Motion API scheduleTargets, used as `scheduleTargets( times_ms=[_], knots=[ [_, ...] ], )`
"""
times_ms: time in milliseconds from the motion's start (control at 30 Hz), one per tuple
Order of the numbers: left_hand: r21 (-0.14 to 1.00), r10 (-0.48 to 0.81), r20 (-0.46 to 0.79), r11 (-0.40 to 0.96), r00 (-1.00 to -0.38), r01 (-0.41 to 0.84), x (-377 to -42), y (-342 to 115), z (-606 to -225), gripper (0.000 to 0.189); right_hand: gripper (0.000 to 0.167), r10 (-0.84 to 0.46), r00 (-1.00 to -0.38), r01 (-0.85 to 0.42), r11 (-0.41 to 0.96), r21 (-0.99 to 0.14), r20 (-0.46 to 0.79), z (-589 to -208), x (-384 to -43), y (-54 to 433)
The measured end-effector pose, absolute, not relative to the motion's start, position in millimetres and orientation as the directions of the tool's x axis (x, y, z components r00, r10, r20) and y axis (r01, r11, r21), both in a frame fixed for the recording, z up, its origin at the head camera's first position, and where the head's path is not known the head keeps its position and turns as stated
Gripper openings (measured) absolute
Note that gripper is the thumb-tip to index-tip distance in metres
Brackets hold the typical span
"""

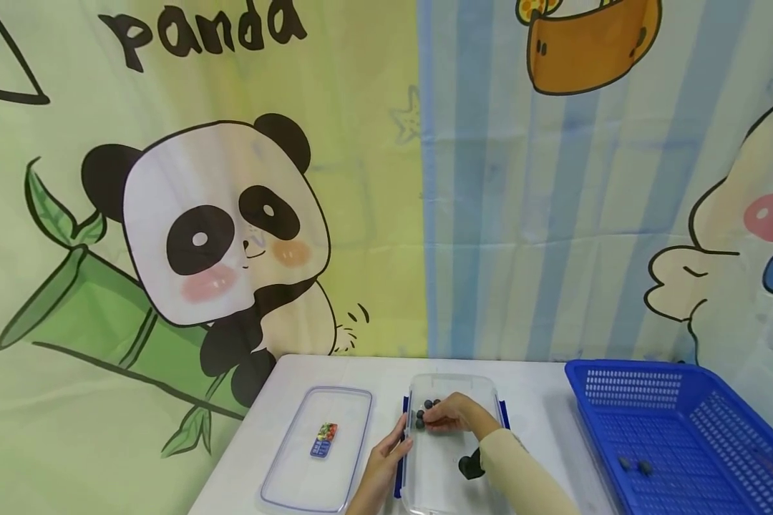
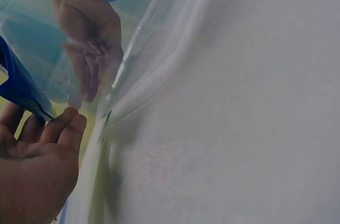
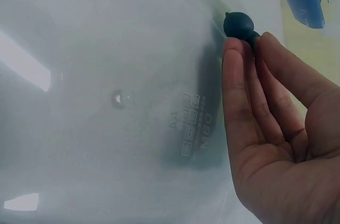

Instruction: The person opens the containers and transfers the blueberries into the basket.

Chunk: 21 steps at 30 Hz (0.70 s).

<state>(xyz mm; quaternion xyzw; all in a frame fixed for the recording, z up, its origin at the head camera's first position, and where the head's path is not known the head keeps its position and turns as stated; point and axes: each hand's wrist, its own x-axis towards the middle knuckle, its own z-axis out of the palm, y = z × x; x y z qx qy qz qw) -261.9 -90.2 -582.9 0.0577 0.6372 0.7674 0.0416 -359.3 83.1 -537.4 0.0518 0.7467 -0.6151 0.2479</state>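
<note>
on the far left of the scene a panda [image 1: 225, 214] is printed on the curtain [image 1: 386, 250] behind the white table [image 1: 547, 400]. at the table's left lies a clear lid [image 1: 296, 479], flat, with a small colourful label [image 1: 324, 440] near its middle.

right of the lid, the left hand [image 1: 381, 465] rests at the left side of a clear container [image 1: 434, 465], by a blue clip [image 1: 399, 472]. its fingers are loosely bent, tips against the side, not wrapped around anything.

the container stands open side up on the table. inside, in its far left part, a few small dark balls [image 1: 420, 418] sit near the left wall; their full number is hidden by the right hand [image 1: 454, 413]. that hand reaches in from the right, a pale sleeve [image 1: 522, 476] on its arm. its thumb and fingertips are pinched together on a dark ball [image 3: 253, 39], partly covered, with another just beyond the tips, beside the wall.

another blue clip [image 1: 504, 415] hangs on the container's right side. farthest right, a blue basket [image 1: 631, 365] holds two more dark balls [image 1: 645, 467], lying close together on its left part.
</note>
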Motion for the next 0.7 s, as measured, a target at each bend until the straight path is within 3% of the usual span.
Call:
scheduleTargets(
  times_ms=[700],
  knots=[
    [0.988, 0.153, 0.039, -0.152, -0.987, 0.015, -261.4, -91.9, -581.9, 0.053, 0.014, -0.271, -0.860, 0.363, 0.271, -0.892, -0.432, -543.1, -359.8, 76.7]
  ],
)
